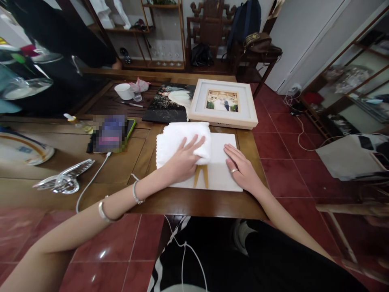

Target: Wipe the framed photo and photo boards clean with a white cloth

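Observation:
My left hand [184, 160] presses on a folded white towel [174, 138], fingers spread over it and the cloth bunched by the thumb. The thumb is mostly hidden. Beneath the towel lies a flat white panel [220, 178] at the front of the wooden table. From under the towel two tan, leg-like prongs [201, 177] point toward me on the panel; their upper end is covered. My right hand [239, 166], a ring on one finger, rests with fingers stretched out on the panel's right edge.
Behind the panel are a framed photo [223, 103] and a dark photo print [172, 101]. To the left lie a phone [109, 134] with its cable, a silver foil-like object [65, 176] and a dropper bottle [77, 121]. A white cup [124, 91] stands farther back.

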`<action>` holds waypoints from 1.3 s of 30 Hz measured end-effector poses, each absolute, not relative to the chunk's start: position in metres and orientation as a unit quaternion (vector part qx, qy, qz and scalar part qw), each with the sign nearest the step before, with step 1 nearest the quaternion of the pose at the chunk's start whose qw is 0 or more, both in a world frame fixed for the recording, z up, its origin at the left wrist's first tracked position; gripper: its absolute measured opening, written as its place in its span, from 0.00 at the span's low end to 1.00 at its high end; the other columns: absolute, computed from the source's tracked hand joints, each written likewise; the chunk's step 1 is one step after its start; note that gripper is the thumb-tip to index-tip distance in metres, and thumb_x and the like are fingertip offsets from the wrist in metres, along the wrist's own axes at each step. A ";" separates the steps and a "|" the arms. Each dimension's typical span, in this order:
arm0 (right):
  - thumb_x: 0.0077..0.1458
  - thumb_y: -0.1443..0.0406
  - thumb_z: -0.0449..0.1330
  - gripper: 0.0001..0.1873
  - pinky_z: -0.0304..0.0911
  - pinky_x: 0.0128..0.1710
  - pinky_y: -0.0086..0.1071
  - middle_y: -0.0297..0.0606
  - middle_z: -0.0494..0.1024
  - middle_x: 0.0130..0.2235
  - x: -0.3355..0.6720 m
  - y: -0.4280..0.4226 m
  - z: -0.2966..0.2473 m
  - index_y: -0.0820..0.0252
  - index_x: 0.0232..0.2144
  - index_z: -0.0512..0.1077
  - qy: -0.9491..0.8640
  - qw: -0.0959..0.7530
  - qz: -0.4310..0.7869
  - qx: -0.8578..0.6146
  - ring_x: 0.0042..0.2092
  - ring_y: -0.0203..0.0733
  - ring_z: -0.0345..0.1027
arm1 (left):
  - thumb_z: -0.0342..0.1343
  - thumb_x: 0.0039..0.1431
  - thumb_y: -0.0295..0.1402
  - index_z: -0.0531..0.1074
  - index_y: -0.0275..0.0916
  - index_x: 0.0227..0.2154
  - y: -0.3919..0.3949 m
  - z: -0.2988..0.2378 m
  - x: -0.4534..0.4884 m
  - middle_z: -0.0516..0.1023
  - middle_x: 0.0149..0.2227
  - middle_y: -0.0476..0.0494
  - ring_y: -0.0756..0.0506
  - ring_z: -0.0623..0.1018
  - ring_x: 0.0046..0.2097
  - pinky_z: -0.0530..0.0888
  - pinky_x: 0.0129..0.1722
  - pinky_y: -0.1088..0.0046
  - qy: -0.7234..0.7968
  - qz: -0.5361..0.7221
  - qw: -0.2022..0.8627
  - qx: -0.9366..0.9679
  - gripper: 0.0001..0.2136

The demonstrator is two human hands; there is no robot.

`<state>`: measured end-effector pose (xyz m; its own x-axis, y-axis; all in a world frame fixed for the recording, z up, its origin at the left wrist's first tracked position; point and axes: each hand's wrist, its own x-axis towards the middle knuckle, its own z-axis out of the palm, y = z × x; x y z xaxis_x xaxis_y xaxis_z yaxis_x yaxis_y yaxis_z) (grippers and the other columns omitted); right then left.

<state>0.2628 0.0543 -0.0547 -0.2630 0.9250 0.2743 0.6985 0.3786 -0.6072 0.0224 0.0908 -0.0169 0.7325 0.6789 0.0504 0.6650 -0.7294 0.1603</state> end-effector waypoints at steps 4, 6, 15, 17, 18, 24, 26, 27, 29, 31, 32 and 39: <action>0.66 0.58 0.45 0.26 0.50 0.67 0.48 0.48 0.65 0.63 0.263 0.055 -0.056 0.64 0.60 0.65 -0.773 0.302 0.179 -0.528 0.66 0.47 0.53 | 0.51 0.49 0.18 0.79 0.33 0.38 0.042 -0.012 0.021 0.46 0.69 0.33 0.29 0.44 0.69 0.48 0.64 0.41 0.320 0.038 0.089 0.942 0.15; 0.66 0.58 0.45 0.26 0.50 0.66 0.48 0.48 0.65 0.63 0.263 0.055 -0.056 0.65 0.59 0.65 -0.775 0.301 0.177 -0.526 0.66 0.47 0.53 | 0.53 0.49 0.19 0.80 0.34 0.32 0.017 -0.008 0.017 0.46 0.69 0.35 0.29 0.44 0.69 0.47 0.65 0.41 0.297 0.031 0.099 0.949 0.11; 0.66 0.58 0.45 0.25 0.51 0.66 0.48 0.49 0.65 0.63 0.264 0.056 -0.056 0.64 0.59 0.65 -0.781 0.301 0.172 -0.519 0.66 0.46 0.53 | 0.55 0.51 0.23 0.78 0.36 0.40 -0.005 0.008 0.012 0.45 0.70 0.36 0.31 0.43 0.69 0.48 0.66 0.45 0.232 -0.023 0.147 0.961 0.14; 0.66 0.58 0.45 0.25 0.51 0.66 0.49 0.48 0.65 0.63 0.264 0.056 -0.056 0.64 0.59 0.65 -0.780 0.299 0.173 -0.522 0.66 0.47 0.53 | 0.52 0.51 0.21 0.78 0.37 0.42 0.011 0.010 0.014 0.44 0.70 0.38 0.33 0.42 0.69 0.47 0.66 0.46 0.247 -0.035 0.167 0.954 0.17; 0.66 0.58 0.45 0.25 0.51 0.66 0.49 0.48 0.65 0.63 0.264 0.056 -0.056 0.63 0.59 0.65 -0.779 0.297 0.174 -0.524 0.66 0.47 0.53 | 0.51 0.51 0.20 0.77 0.38 0.43 0.020 0.012 0.016 0.44 0.70 0.40 0.34 0.42 0.70 0.47 0.66 0.47 0.255 -0.038 0.174 0.950 0.18; 0.66 0.57 0.45 0.26 0.50 0.66 0.48 0.49 0.65 0.63 0.264 0.055 -0.056 0.64 0.59 0.65 -0.778 0.303 0.180 -0.519 0.66 0.47 0.53 | 0.45 0.53 0.18 0.70 0.34 0.50 0.088 0.014 0.029 0.45 0.70 0.38 0.40 0.39 0.70 0.48 0.66 0.51 0.267 -0.058 0.203 0.940 0.22; 0.66 0.57 0.46 0.25 0.51 0.66 0.48 0.48 0.65 0.63 0.264 0.055 -0.055 0.63 0.59 0.65 -0.778 0.305 0.180 -0.519 0.66 0.47 0.53 | 0.45 0.54 0.19 0.70 0.33 0.47 0.109 0.013 0.036 0.45 0.69 0.36 0.38 0.40 0.70 0.49 0.65 0.49 0.280 -0.059 0.195 0.938 0.19; 0.66 0.57 0.46 0.25 0.51 0.66 0.48 0.47 0.65 0.63 0.264 0.055 -0.055 0.62 0.59 0.65 -0.778 0.305 0.180 -0.519 0.66 0.46 0.53 | 0.45 0.55 0.19 0.71 0.32 0.46 0.118 0.012 0.040 0.45 0.69 0.35 0.38 0.40 0.70 0.49 0.65 0.48 0.293 -0.056 0.186 0.936 0.17; 0.66 0.58 0.45 0.25 0.51 0.66 0.49 0.47 0.65 0.63 0.264 0.055 -0.055 0.61 0.59 0.65 -0.778 0.303 0.177 -0.521 0.66 0.46 0.53 | 0.44 0.56 0.20 0.71 0.31 0.46 0.131 0.009 0.049 0.45 0.69 0.33 0.36 0.40 0.70 0.49 0.64 0.45 0.320 -0.047 0.165 0.932 0.17; 0.66 0.58 0.45 0.25 0.51 0.66 0.50 0.47 0.65 0.63 0.264 0.055 -0.055 0.62 0.59 0.65 -0.779 0.300 0.177 -0.521 0.66 0.46 0.53 | 0.43 0.56 0.20 0.70 0.31 0.48 0.135 0.008 0.058 0.46 0.69 0.31 0.35 0.42 0.70 0.50 0.64 0.42 0.343 -0.044 0.140 0.928 0.19; 0.66 0.58 0.45 0.25 0.51 0.66 0.50 0.48 0.65 0.63 0.264 0.055 -0.055 0.62 0.59 0.65 -0.779 0.300 0.177 -0.521 0.66 0.47 0.53 | 0.43 0.56 0.19 0.71 0.31 0.49 0.133 0.008 0.062 0.47 0.69 0.31 0.34 0.43 0.70 0.50 0.63 0.40 0.354 -0.050 0.125 0.926 0.20; 0.66 0.57 0.45 0.26 0.50 0.66 0.50 0.48 0.65 0.63 0.264 0.056 -0.056 0.62 0.60 0.64 -0.780 0.301 0.180 -0.518 0.66 0.48 0.53 | 0.47 0.55 0.20 0.77 0.31 0.44 0.067 0.009 0.074 0.50 0.68 0.29 0.25 0.50 0.67 0.57 0.58 0.35 0.342 -0.072 0.001 0.937 0.17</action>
